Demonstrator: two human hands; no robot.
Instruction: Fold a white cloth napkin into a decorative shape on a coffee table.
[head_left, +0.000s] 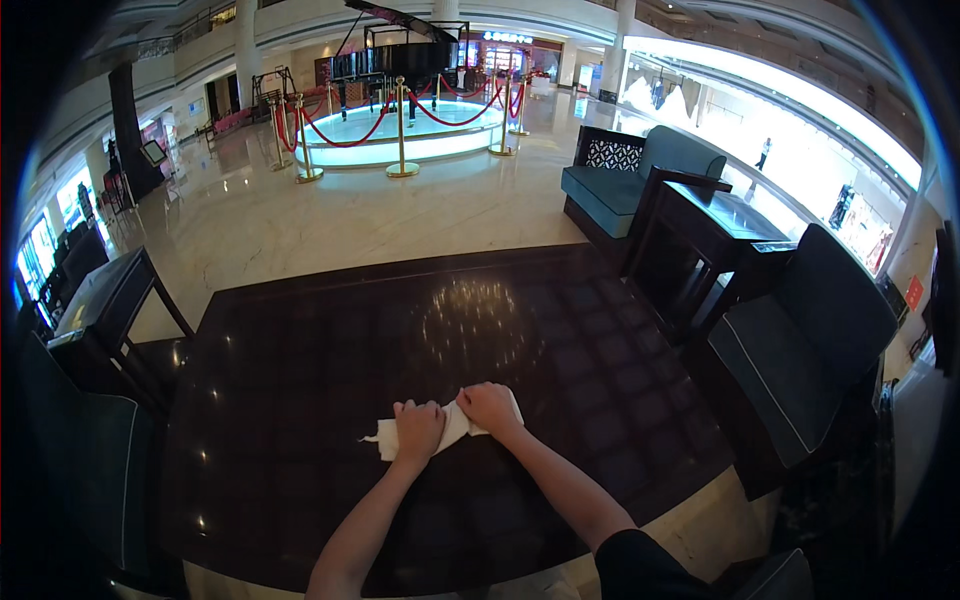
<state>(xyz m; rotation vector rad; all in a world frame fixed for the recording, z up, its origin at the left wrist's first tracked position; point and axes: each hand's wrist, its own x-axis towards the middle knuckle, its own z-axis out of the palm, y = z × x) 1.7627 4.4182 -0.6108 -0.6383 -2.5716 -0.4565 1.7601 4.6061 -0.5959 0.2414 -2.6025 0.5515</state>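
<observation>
A white cloth lies bunched lengthwise on the dark, polished wooden table, near its middle. My left hand grips the cloth towards its left end, where a corner with a short loose strip sticks out. Closed around the right part is my right hand, with a bit of white showing beyond its knuckles. Between the two hands a stretch of cloth is visible. Ceiling lights reflect in the tabletop beyond them. The fingertips are partly hidden in the cloth.
Green-cushioned armchairs and a dark side table stand on the right. Another side table and a chair are on the left. Beyond, a grand piano stands on a lit round platform behind red ropes.
</observation>
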